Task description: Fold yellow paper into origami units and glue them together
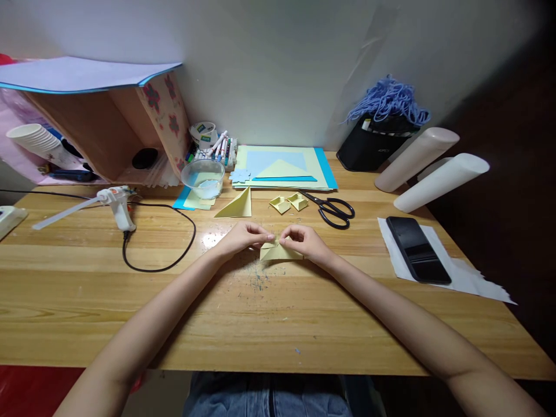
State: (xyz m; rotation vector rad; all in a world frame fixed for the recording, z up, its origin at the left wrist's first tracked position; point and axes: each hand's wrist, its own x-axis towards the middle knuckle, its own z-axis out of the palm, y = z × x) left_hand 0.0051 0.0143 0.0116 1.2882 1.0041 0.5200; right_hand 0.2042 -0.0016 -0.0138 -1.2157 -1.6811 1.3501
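A pale yellow folded paper (282,253) is held just above the wooden table, near the middle of the view. My left hand (248,236) pinches its upper left part between thumb and forefinger. On the right side, my right hand (306,242) grips the same paper, its fingertips close to those of the left. Beyond the hands lie two small folded yellow pieces (288,202), and left of them a yellow folded triangle (238,205) stands on the table. Black-handled scissors (336,211) rest right of the small pieces.
A glue gun (119,208) with a looping cord lies left. Behind are a clear bowl (203,178), markers (219,147) and stacked coloured paper (325,168). A phone (417,249), white rolls (441,182) and a black holder (369,147) are right. An open box (167,121) stands back left.
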